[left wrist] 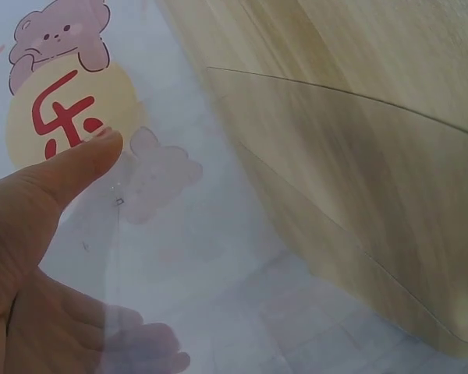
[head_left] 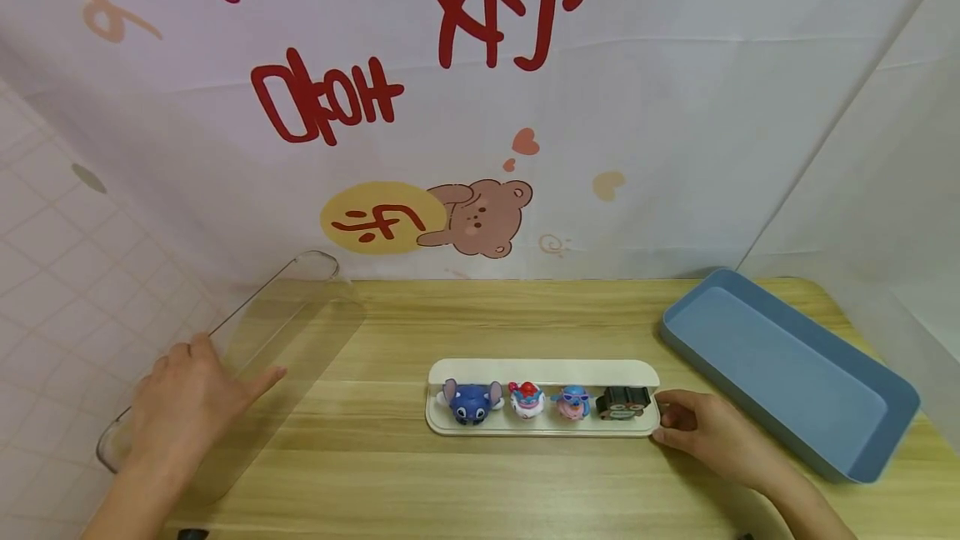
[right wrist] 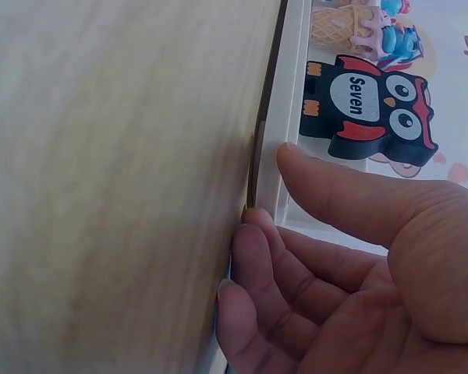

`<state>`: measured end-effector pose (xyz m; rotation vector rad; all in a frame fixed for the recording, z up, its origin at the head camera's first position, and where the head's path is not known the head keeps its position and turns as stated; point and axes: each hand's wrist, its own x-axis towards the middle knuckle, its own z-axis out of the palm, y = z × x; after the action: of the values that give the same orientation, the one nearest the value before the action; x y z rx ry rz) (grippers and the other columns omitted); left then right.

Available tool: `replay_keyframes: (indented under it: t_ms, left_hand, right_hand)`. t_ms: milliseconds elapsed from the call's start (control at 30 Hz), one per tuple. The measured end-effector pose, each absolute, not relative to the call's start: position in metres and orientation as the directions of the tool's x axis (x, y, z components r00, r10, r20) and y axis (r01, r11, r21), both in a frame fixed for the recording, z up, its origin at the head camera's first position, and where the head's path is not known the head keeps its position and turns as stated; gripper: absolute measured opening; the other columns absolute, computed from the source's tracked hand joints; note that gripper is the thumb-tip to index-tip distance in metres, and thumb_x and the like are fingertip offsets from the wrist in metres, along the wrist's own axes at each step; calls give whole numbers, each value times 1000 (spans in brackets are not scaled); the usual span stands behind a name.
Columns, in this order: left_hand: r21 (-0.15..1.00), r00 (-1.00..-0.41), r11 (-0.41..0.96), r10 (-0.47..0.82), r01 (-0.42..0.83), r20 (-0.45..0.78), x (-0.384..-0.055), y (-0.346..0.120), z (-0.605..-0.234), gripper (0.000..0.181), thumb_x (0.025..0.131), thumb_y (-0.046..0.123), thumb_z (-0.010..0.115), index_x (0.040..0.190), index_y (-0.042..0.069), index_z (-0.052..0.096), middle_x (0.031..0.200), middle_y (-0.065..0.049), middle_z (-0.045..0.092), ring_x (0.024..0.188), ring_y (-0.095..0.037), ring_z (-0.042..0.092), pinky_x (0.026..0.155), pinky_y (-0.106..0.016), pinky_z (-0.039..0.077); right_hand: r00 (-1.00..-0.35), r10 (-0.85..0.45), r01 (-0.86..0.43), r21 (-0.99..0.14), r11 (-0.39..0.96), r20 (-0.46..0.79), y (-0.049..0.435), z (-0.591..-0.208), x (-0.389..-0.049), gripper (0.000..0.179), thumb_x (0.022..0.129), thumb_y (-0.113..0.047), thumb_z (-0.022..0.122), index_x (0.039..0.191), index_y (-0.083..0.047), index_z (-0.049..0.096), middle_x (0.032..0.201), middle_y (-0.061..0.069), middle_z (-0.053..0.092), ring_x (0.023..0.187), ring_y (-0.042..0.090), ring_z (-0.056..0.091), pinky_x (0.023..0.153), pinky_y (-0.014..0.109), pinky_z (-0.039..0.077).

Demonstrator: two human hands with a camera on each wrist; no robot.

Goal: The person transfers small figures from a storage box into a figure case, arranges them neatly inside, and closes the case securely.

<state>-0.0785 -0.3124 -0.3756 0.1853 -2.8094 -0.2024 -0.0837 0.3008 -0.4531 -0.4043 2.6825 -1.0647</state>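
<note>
A long white case point(head_left: 543, 372) lies in the middle of the table, holding a row of small figures. They include a blue long-eared figure point(head_left: 472, 403), a red-topped figure point(head_left: 527, 399), a blue figure with sunglasses point(head_left: 573, 402) and a black and red owl point(right wrist: 366, 109) marked "Seven". My right hand point(head_left: 708, 432) pinches the case's right end, thumb at the rim and fingers curled beneath. At the left, my left hand point(head_left: 187, 402) reaches over the edge of a clear plastic box point(head_left: 300, 332). Its thumb is straight and stands apart from the relaxed fingers.
To the right of the case, a blue-grey tray point(head_left: 780, 373) sits at a slant on the wooden table point(head_left: 390, 473). A white printed cloth point(head_left: 660, 123) hangs behind. A dark object point(head_left: 193, 534) shows at the bottom edge.
</note>
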Motion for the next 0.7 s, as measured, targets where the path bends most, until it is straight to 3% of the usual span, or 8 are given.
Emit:
replay_keyframes:
  t_ms: [200,467,700]
  left_hand:
    - [160,-938,983,-142,-94,317,-77,-313,-375,86,72,63,87,80,-15,49,72,-36,49,62,-55,52,45,-66,41]
    - [98,-895,994,-93,-55,436,-77,-313,-379,84,65,65,87,72,-6,45,62,-29,46,49,-48,46,34,-55,33]
    - [87,-869,996,-66,-26,491,-78,-315,-382,85,62,66,87,74,-8,48,62,-29,47,49,-49,46,34,-57,33]
  right_hand:
    - [-936,-331,-157,-706,691,-115,300,-453,-83,46,88,-17,84,121,10,66,90,-5,66,82,-1,60,71,22,54]
    - [-937,-329,-154,-715,682,-112,301,-452,-83,46,89,-16,84,122,11,66,90,-4,65,82,0,60,71,22,54]
    - [-936,-333,-154,-719,677,-113,301,-455,-84,45,89,-15,83,122,11,66,90,-4,66,82,0,60,71,22,54]
